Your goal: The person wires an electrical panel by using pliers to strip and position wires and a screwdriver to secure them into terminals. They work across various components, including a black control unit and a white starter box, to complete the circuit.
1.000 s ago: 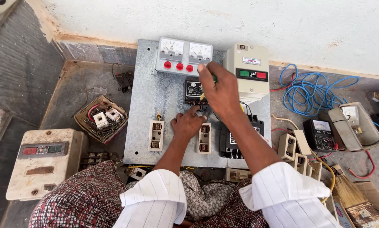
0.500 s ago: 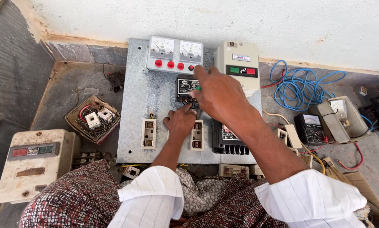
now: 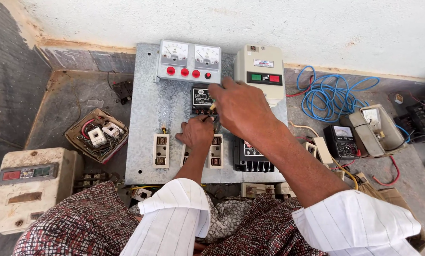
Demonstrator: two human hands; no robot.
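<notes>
- While the left hand (image 3: 197,133) rests curled on the grey metal panel (image 3: 148,114), whether it pinches anything cannot be told.
- The right hand (image 3: 241,106) pinches a small yellow-tipped tool (image 3: 212,107) at the black relay (image 3: 202,99), mid-panel below the twin meters (image 3: 189,60).

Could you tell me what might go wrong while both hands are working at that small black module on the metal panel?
The right hand covers most of the small black module, so its terminals are partly hidden and a slip could go unnoticed. The left hand rests just below, between the white fuse holders, and might knock them or a wire. I cannot tell whether the metal panel is powered; if it is, bare fingers near terminals risk a shock.
</notes>
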